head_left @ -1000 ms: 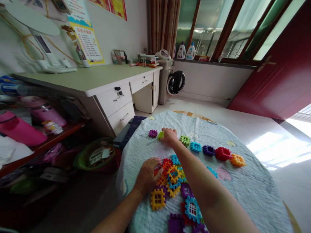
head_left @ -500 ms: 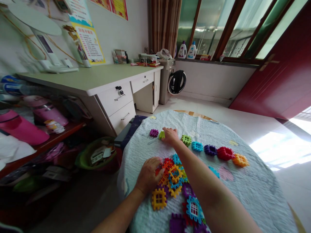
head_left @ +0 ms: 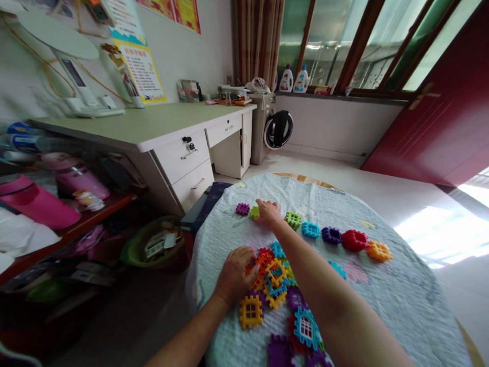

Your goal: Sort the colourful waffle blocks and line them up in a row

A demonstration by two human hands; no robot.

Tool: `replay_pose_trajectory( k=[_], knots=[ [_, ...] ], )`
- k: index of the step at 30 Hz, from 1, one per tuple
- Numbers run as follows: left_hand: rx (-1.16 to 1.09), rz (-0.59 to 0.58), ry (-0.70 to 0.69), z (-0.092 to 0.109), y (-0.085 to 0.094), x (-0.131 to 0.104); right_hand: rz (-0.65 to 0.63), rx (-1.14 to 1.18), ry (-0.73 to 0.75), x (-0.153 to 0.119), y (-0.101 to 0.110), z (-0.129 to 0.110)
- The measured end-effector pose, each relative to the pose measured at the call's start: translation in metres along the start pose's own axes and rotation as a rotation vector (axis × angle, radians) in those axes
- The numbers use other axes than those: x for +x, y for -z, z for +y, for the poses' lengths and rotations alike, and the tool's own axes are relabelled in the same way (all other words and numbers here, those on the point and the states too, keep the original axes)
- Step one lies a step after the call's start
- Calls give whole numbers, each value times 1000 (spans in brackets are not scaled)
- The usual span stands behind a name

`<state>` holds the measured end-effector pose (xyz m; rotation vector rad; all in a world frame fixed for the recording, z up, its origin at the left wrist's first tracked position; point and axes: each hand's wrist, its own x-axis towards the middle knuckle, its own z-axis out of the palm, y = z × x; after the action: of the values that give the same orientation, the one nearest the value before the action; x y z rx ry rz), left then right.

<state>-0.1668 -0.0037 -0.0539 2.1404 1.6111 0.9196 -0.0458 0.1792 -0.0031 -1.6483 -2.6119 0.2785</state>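
My right hand (head_left: 268,212) reaches across the cloth to a small light green building block (head_left: 254,212), its fingers closed at the block's right side and partly hiding it. Left of that lies a purple block (head_left: 242,209). My left hand (head_left: 237,272) rests at the left edge of a loose pile of notched, window-like blocks, thumb and fingers apart beside the red blocks (head_left: 264,256). On top of the pile sits a yellow block (head_left: 275,272). Another yellow block (head_left: 251,312) and a blue one (head_left: 305,328) lie nearer me.
A row on the cloth (head_left: 382,300) continues rightward: green (head_left: 293,220), light blue (head_left: 310,230), dark blue (head_left: 331,235), red (head_left: 355,240) and orange (head_left: 379,251) blocks. My right forearm crosses above part of the pile. Left stand a desk (head_left: 160,122) and a bin (head_left: 133,255).
The view has shifted very slightly. Both hands and the blocks stay in nearly the same places.
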Motion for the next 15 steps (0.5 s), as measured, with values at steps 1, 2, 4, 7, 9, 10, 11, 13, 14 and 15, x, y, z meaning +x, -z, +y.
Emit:
replay_pose_trajectory(
  k=[1,2,4,7,9,10,11,13,14,15],
  knots=[
    [2,0,-1,0,0,0,0,3,1,0,0,0],
    [4,0,-2,0,0,1,1,5,1,0,-1,-1],
    [8,3,-3,1,1,1,2,11,-1,-1,0,-1],
    [10,3,-1,0,0,1,17,24,-3,-2,4,-1],
    [14,9,-4,-1,-1,0,57,48,-16,-6,9,3],
    [16,13,-8,-2,-2,0,100,79,-31,-9,13,7],
    [19,17,-13,-2,-2,0,159,125,-49,-14,17,11],
    [27,23,-25,-2,-3,0,313,256,-79,-30,25,23],
    [32,24,-28,-2,-3,0,390,324,-82,-42,28,30],
    [37,25,-31,-2,-3,-1,457,388,-76,-57,31,38]
  ],
)
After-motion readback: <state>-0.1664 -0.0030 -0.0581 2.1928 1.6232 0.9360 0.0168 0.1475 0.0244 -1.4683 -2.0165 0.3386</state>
